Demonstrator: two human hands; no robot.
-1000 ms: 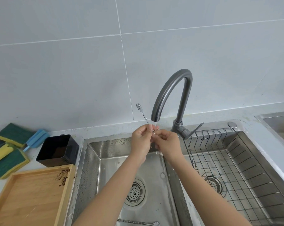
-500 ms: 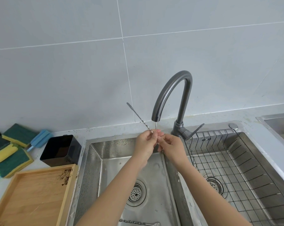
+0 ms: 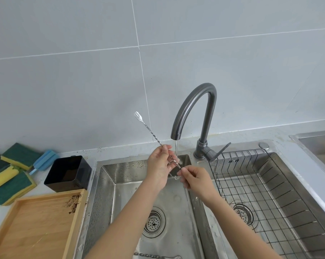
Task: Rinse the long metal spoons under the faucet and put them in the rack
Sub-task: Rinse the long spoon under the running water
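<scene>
1. A long twisted metal spoon (image 3: 159, 140) is held under the gray curved faucet (image 3: 193, 107), over the left sink (image 3: 109, 184). A thin stream of water (image 3: 176, 150) falls onto its middle.
2. The left hand (image 3: 160, 165) pinches the spoon's stem. The right hand (image 3: 194, 177) pinches its lower end, so the bowl of the spoon is hidden by the fingers.
3. The top end of the spoon sticks up to the left and has a small fork tip (image 3: 137, 114).
4. A second twisted spoon (image 3: 158, 256) lies at the bottom of the left sink, partly cut off by the edge of the view.
5. The wire rack (image 3: 270, 184) sits in the right sink, just beside the right hand. It is a dark metal grid.
6. On the tabletop (image 3: 40, 176) to the left sit a shiny black box (image 3: 68, 173), green and yellow sponges (image 3: 10, 184) and a blue sponge (image 3: 46, 158).
7. A wooden tray (image 3: 36, 227) with dark crumbs in one corner lies beside the left sink.
</scene>
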